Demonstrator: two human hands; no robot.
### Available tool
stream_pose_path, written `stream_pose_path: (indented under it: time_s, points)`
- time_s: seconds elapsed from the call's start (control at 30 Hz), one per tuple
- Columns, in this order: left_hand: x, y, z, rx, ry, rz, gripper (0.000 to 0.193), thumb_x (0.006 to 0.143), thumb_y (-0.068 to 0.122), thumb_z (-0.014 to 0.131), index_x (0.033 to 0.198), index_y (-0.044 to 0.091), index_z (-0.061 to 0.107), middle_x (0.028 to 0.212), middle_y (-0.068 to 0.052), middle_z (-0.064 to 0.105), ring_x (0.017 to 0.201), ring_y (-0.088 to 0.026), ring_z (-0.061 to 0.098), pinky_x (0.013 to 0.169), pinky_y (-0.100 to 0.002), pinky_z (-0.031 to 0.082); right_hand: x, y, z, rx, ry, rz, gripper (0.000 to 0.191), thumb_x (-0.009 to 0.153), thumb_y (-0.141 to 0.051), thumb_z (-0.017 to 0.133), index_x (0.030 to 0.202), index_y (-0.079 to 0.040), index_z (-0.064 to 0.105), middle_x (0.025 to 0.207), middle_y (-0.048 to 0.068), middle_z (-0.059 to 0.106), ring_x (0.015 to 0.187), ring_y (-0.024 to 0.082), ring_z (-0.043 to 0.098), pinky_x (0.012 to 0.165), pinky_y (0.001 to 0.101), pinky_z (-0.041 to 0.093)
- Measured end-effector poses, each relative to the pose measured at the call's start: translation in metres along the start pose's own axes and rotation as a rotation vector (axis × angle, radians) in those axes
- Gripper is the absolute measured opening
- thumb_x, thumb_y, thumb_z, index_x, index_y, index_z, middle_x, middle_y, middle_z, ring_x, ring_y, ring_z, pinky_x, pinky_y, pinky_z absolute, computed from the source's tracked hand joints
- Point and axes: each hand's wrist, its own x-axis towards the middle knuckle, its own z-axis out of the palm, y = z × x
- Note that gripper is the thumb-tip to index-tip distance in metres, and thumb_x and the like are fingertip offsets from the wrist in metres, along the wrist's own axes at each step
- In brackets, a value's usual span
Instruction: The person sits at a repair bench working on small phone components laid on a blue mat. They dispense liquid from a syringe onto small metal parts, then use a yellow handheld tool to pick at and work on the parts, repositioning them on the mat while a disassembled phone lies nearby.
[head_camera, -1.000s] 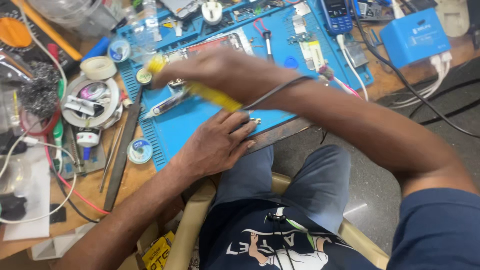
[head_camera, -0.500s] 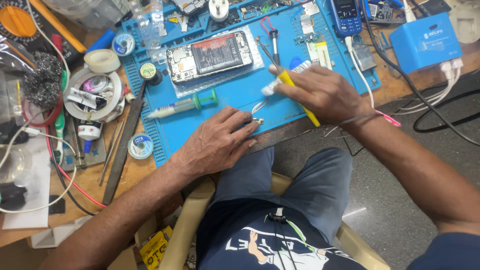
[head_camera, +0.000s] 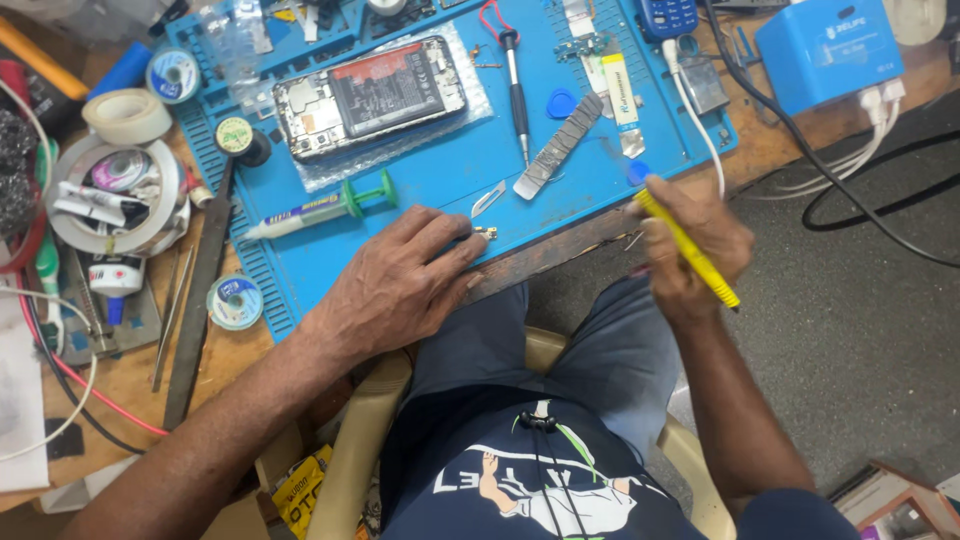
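On the near edge of the blue mat (head_camera: 300, 200), the left hand (head_camera: 400, 285) lies flat with its fingers spread a little, and its fingertips press next to a tiny gold part (head_camera: 487, 233). That hand holds nothing — it looks like it just keeps the small part from sliding. The right hand (head_camera: 690, 245) is off the mat, out over the edge of the worktop (head_camera: 120, 385), closed around a thin yellow tool (head_camera: 690, 250) with its tip pointing down and away from the mat.

My guess is that the work in hand is on the little gold part, and the tool is lifted away from it for now. The next move would need the yellow tool brought to the tiny part with a slow, steady hand, because the part is very small and could skip away.

An opened phone (head_camera: 372, 97) lies face down farther up the mat (its back is off, so the insides show). A syringe with a green end (head_camera: 320, 207) lies just past the left hand, and a black screwdriver (head_camera: 516, 95) and a small blade (head_camera: 488, 198) lie close by.

Some things are hard to see. The gold part is too small to tell what it is. The tool's tip is blurry — I cannot tell what kind of tip it has. The blue box (head_camera: 830, 50) and the tape rolls (head_camera: 120, 190) are cut off or cluttered.
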Motion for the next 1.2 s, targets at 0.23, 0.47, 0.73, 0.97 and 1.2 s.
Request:
stream_pose_path:
  time_s: [0.23,0.47,0.73,0.97,1.2]
  points:
    - [0.001,0.002,0.003,0.010,-0.029,-0.009,0.038,0.088,0.014,0.076,0.123,0.001,0.066,0.115,-0.013,0.063,0.103,-0.030,0.059,0.090,-0.042,0.054,-0.015,0.022,0.011,0.145,0.048,0.095,0.020,0.111,-0.007,0.066,0.130,0.002,0.064,0.106,0.015,0.074,0.096,0.019,0.075,0.086,0.0269,0.061]
    - [0.000,0.001,0.002,0.020,-0.026,-0.016,0.040,0.089,0.015,0.075,0.124,0.001,0.066,0.117,-0.014,0.062,0.106,-0.030,0.059,0.091,-0.041,0.054,-0.019,0.010,0.002,0.020,0.026,0.136,0.020,0.104,0.000,0.075,0.123,0.002,0.068,0.106,0.015,0.076,0.094,0.019,0.077,0.081,0.0280,0.062]
    - [-0.001,0.000,0.004,0.029,-0.038,-0.013,0.038,0.090,0.017,0.074,0.124,0.000,0.066,0.115,-0.014,0.062,0.105,-0.030,0.060,0.092,-0.042,0.054,-0.020,0.005,0.000,-0.104,-0.016,0.016,0.021,0.095,0.002,0.080,0.114,-0.001,0.072,0.107,0.013,0.075,0.093,0.021,0.074,0.082,0.0299,0.060]
    - [-0.002,-0.001,0.005,0.023,-0.038,-0.019,0.036,0.091,0.017,0.074,0.122,0.001,0.067,0.115,-0.013,0.063,0.105,-0.030,0.060,0.091,-0.041,0.054,-0.020,0.003,0.001,-0.157,-0.040,0.013,0.022,0.094,0.002,0.082,0.114,-0.001,0.073,0.107,0.012,0.075,0.100,0.022,0.074,0.084,0.0306,0.061]
    - [-0.002,-0.002,0.006,0.018,-0.032,-0.017,0.035,0.091,0.017,0.074,0.121,0.000,0.067,0.116,-0.013,0.063,0.104,-0.030,0.060,0.090,-0.041,0.054,-0.020,0.005,0.001,-0.171,-0.058,-0.001,0.022,0.095,0.000,0.083,0.114,-0.003,0.074,0.107,0.011,0.076,0.100,0.022,0.075,0.084,0.0310,0.061]
